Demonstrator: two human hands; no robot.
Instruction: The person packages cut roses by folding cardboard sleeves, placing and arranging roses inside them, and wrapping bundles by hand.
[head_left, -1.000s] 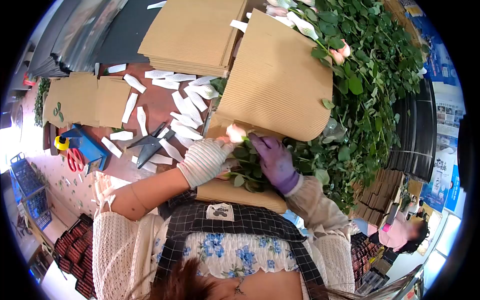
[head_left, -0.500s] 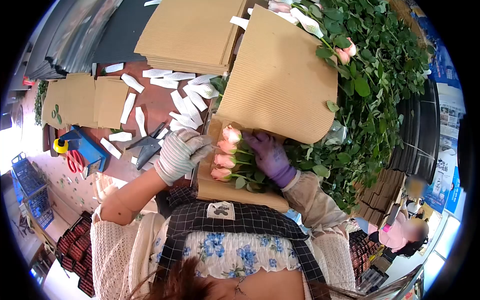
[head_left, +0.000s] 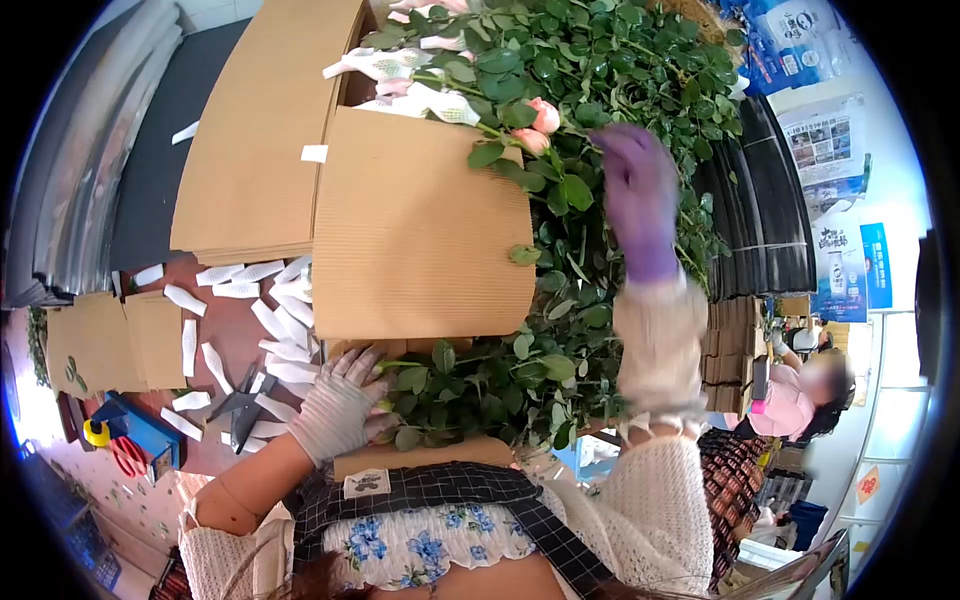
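Observation:
My left hand, in a white striped glove, lies over the heads of the roses at the front, its fingers apart. Those blooms are mostly hidden under it; their leafy stems run to the right. Beneath them is a strip of corrugated cardboard. In a purple glove, my right hand is raised over the leaves at the right and smeared by motion, so its grip is unclear. Near its fingertips are two pink roses, beside a large corrugated cardboard sheet.
White mesh flower sleeves lie scattered at left around a black stapler-like tool. Red-handled scissors hang by a blue box. Stacked cardboard stands behind. A person in pink is at the far right.
My right hand has left the front roses and moved up and away over the leaf pile. My left hand has come down over the rose heads. The view has shifted.

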